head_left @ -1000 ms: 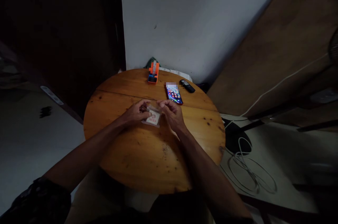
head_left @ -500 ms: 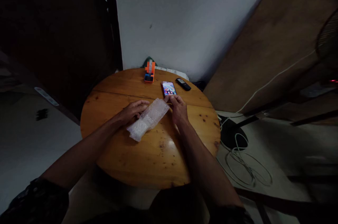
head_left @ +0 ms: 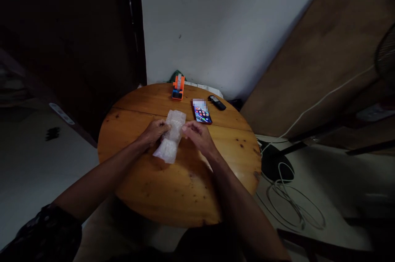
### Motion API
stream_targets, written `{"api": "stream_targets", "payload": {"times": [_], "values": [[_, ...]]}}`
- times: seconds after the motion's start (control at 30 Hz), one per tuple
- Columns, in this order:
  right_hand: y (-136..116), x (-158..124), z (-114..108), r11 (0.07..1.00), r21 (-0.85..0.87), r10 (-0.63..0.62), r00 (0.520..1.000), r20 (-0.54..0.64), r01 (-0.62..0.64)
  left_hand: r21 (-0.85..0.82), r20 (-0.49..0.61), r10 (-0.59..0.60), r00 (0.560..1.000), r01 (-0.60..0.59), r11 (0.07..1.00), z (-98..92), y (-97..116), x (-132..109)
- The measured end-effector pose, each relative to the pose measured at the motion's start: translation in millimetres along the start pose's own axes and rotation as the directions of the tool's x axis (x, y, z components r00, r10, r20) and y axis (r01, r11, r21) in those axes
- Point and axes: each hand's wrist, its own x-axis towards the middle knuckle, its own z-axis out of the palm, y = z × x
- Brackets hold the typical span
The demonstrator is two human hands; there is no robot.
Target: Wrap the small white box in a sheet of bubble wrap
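Observation:
A folded length of clear bubble wrap [head_left: 173,135] is held at a slant above the wooden table, narrowed near its middle. My left hand [head_left: 156,131] grips its left edge, thumb on top and the other fingers partly hidden. At the right edge, my right hand [head_left: 198,135] has thumb and fingertips pinched together on the wrap. Whether something lies inside the wrap I cannot tell. Just beyond my right hand a phone [head_left: 202,114] with a red edge lies face up, its screen lit.
On the round wooden table [head_left: 148,188], an orange and blue tape dispenser [head_left: 178,89] stands near the wall. A dark remote-like handset [head_left: 217,103] lies right of the phone. Coiled pale cable [head_left: 285,196] lies on the floor by a stand's dark base [head_left: 276,163].
My right hand has come away from the phone and moved left onto the wrap's edge. The wrap has turned more upright, and my left hand has closed on it.

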Motion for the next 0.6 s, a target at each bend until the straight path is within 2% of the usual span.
{"api": "stream_targets", "payload": {"times": [0.17, 0.27, 0.33, 0.4, 0.47, 0.53, 0.6], "values": [[11.6, -2.8, 14.3, 0.993, -0.121, 0.017, 0.999, 0.038, -0.012, -0.05, 0.1, 0.023, 0.995, -0.019, 0.999, 8.6, 7.3, -6.5], [21.3, 1.3, 13.1, 0.989, -0.144, 0.014, 0.999, -0.046, -0.021, -0.096, 0.148, 0.046, 0.988, -0.032, 0.995, 10.0, 8.7, -8.6], [25.6, 5.4, 8.3, 0.997, -0.065, 0.02, 0.993, -0.115, -0.027, -0.113, 0.133, 0.048, 0.99, -0.033, 0.993, 6.7, 7.6, -5.6], [27.8, 9.5, 1.8, 0.997, 0.063, 0.053, 0.985, -0.163, -0.043, -0.081, 0.046, 0.055, 0.997, -0.052, 0.995, 0.1, 6.5, 0.4], [28.4, 12.8, -4.1, 0.978, 0.19, 0.122, 0.973, -0.197, -0.085, 0.026, -0.109, 0.099, 0.989, -0.097, 0.995, -8.0, 6.5, 6.1], [28.2, 14.7, -7.2, 0.955, 0.267, 0.183, 0.961, -0.206, -0.125, 0.181, -0.247, 0.22, 0.944, -0.179, 0.967, -14.3, 7.9, 8.2], [27.5, 15.1, -7.4, 0.944, 0.295, 0.214, 0.957, -0.199, -0.15, 0.334, -0.259, 0.345, 0.902, -0.252, 0.908, -16.4, 9.8, 4.8]]}}
